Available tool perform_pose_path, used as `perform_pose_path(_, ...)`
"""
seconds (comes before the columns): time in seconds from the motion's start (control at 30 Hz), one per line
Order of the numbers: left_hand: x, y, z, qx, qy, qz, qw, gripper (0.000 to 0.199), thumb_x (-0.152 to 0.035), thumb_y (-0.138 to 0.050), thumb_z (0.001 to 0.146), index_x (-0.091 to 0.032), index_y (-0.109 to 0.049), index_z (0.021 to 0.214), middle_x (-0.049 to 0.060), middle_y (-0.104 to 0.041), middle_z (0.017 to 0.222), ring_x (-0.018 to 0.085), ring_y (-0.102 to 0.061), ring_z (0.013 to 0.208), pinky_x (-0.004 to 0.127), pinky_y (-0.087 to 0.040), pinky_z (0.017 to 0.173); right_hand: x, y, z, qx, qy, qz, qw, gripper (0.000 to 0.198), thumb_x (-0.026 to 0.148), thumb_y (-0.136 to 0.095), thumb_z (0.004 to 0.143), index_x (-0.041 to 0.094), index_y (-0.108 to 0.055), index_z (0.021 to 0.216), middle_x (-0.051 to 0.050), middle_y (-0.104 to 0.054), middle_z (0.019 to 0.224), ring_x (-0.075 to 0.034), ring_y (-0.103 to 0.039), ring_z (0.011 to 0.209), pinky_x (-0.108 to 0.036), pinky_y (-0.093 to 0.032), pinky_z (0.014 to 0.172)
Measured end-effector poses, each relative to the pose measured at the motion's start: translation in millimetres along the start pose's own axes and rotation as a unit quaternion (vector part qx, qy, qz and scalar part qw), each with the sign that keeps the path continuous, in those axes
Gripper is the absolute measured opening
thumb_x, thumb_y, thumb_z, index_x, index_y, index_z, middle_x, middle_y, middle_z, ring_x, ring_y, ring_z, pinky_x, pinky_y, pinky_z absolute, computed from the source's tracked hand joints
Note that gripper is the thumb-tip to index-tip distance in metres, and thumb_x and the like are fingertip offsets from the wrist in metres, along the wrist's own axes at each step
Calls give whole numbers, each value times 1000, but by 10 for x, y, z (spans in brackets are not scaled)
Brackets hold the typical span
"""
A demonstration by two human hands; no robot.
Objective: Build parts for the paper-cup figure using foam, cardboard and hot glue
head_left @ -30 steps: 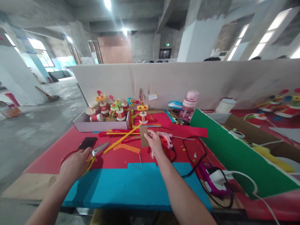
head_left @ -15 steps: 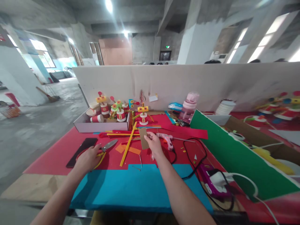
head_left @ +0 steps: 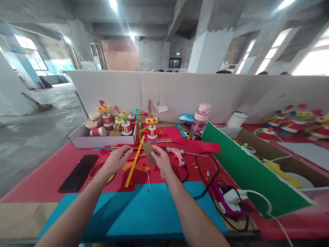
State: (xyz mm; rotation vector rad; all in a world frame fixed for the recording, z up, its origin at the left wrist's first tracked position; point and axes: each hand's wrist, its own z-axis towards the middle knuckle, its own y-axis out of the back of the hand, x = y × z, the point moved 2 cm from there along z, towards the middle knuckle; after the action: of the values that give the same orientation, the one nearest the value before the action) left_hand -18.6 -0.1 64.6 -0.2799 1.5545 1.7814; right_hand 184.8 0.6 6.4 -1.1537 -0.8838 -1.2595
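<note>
With the brown card (head_left: 147, 153) as the clock's centre, the blue sheet (head_left: 144, 212) spreads nearest, down at six, and the purple power block (head_left: 219, 189) sits at four. Over to nine now: the scissors (head_left: 111, 178) lie on the red cover (head_left: 50, 173), and the left hand (head_left: 116, 160) is off them! It has come forward past the handles, fingers parted, grasping nothing that shows; the blades are out of sight behind hand and wrist. Farther out at nine lies the black phone (head_left: 78, 173). That release leaves one hand free while the other does the holding. And here's the right hand (head_left: 161, 159), thumb and fingers pinching the brown card at its right edge, the card tilted. A yellow strip (head_left: 131, 174) slants between the two hands. Pink glue gun (head_left: 180, 160) at three, on its side. Up at twelve, a cup figure (head_left: 152, 131) stands upright; at ten, a white box (head_left: 105, 140) holds several more. Pink bottle (head_left: 202, 119) at two, the pale board (head_left: 180, 90) behind.
</note>
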Motion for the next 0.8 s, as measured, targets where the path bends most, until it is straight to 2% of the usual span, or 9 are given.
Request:
perform_pose_path(0.07, -101, -202, 162, 70, 49, -183, 979, 42, -54, -48, 84, -18, -62, 100, 3, -64, 72, 14, -57, 55, 21, -39, 45, 16, -34, -23, 6, 1, 2, 1000, 30, 29, -61, 73, 22, -62, 102, -3, -69, 92, -19, -64, 86, -31, -49, 76)
perform_pose_path(0.13, -127, -437, 274, 139, 67, -296, 943, 44, -54, -62, 75, -15, -62, 94, -3, -55, 52, 9, -48, 41, 18, -32, 38, 7, -45, -34, -8, -5, -8, 1000, 29, 32, -64, 72, 21, -59, 99, -2, -68, 83, -18, -64, 78, -29, -49, 72)
perform_pose_path(0.2, -66, -590, 340, 89, 81, -374, 920, 40, -51, -69, 70, -13, -60, 80, -5, -49, 43, 7, -41, 36, 17, -28, 36, -16, -37, -28, -26, -10, -12, 1000, 29, 37, -67, 72, 21, -56, 94, -1, -67, 79, -17, -63, 73, -28, -49, 67)
perform_pose_path(0.3, 75, -628, 348, -36, 90, -503, 859, 36, -46, -73, 67, -14, -58, 75, -6, -48, 43, 6, -43, 36, 17, -31, 35, -58, -15, -10, -33, -37, 12, 999, 34, 52, -59, 78, 20, -57, 88, -2, -65, 75, -15, -60, 65, -26, -48, 60)
perform_pose_path(0.37, 139, -557, 321, -92, 98, -549, 825, 35, -43, -75, 66, -14, -58, 75, -7, -49, 44, 6, -43, 36, 16, -32, 35, -86, -30, -13, 2, -88, 36, 995, 44, 62, -50, 80, 19, -59, 84, -3, -64, 69, -13, -56, 56, -26, -46, 55)
perform_pose_path(0.43, 160, -475, 298, -116, 106, -570, 806, 35, -41, -77, 64, -14, -58, 76, -7, -50, 46, 5, -44, 37, 16, -33, 35, -99, -80, -37, 60, -128, 54, 988, 45, 62, -53, 78, 18, -58, 82, -3, -65, 67, -11, -54, 52, -24, -45, 53)
perform_pose_path(0.5, 152, -434, 288, -122, 110, -575, 801, 36, -41, -77, 63, -14, -59, 79, -7, -51, 48, 5, -45, 38, 16, -34, 36, -95, -154, -63, 98, -137, 65, 984, 40, 57, -63, 74, 18, -57, 81, -2, -66, 68, -10, -56, 53, -23, -46, 56)
perform_pose_path(0.57, 141, -453, 284, -119, 109, -571, 805, 36, -41, -77, 63, -14, -59, 80, -7, -52, 49, 5, -45, 38, 16, -34, 36, -89, -238, -75, 93, -134, 77, 984, 37, 52, -67, 71, 18, -56, 81, -1, -66, 67, -10, -57, 53, -23, -47, 58)
perform_pose_path(0.8, 179, -665, 262, -12, 90, -509, 856, 42, -48, -73, 66, -13, -52, 57, -6, -45, 40, 3, -33, 33, 17, -21, 35, -126, -446, -92, 93, -119, 69, 986, 30, 48, -65, 72, 19, -57, 75, 4, -60, 58, -10, -55, 44, -24, -46, 52)
